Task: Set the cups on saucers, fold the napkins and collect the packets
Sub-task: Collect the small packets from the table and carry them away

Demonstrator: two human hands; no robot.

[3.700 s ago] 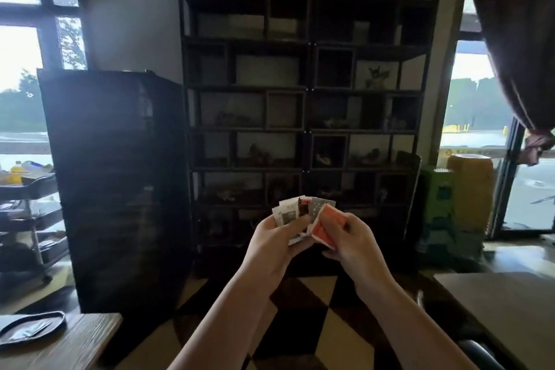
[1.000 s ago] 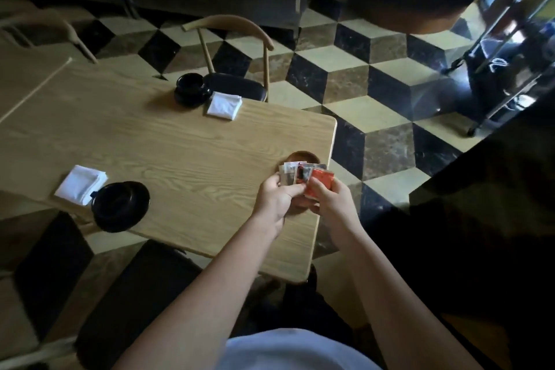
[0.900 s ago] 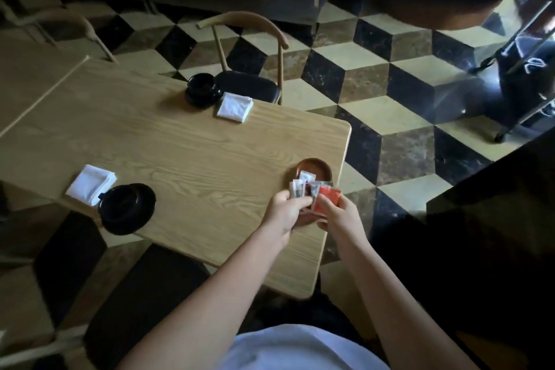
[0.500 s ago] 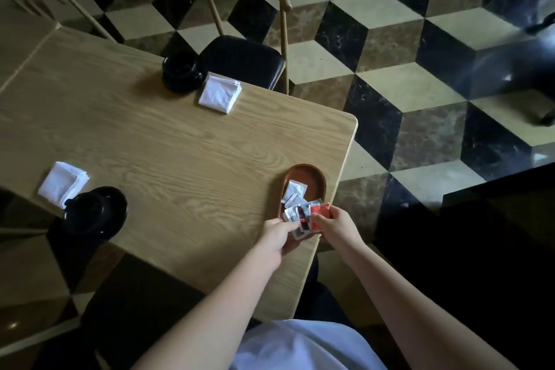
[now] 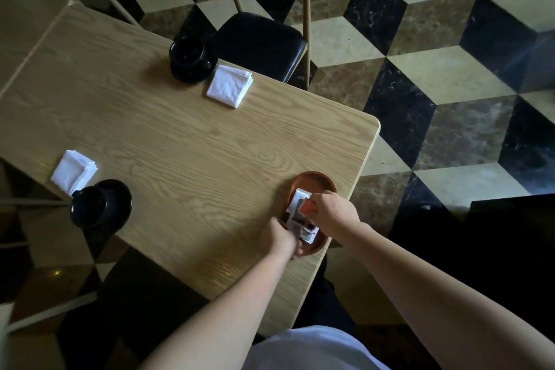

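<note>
A brown oval tray (image 5: 319, 182) lies at the near right edge of the wooden table (image 5: 180, 141). Several packets (image 5: 297, 213) lie in it under both my hands. My right hand (image 5: 335, 213) pinches an orange packet (image 5: 309, 207) over the tray. My left hand (image 5: 285, 239) rests at the tray's near end with its fingers on the packets. Two black cups stand on black saucers, one far (image 5: 190, 57) and one near left (image 5: 100, 204). A folded white napkin lies beside each, one far (image 5: 229, 85) and one near left (image 5: 73, 171).
A chair with a black seat (image 5: 259, 45) stands at the table's far side. A second table (image 5: 18, 21) joins on the left. Black and cream patterned floor (image 5: 420, 84) lies to the right. A dark seat (image 5: 132, 318) sits below the near table edge.
The view swung from a shelf down to the table. My hands carried the fan of packets down onto the brown tray, and now the packets lie in it.
</note>
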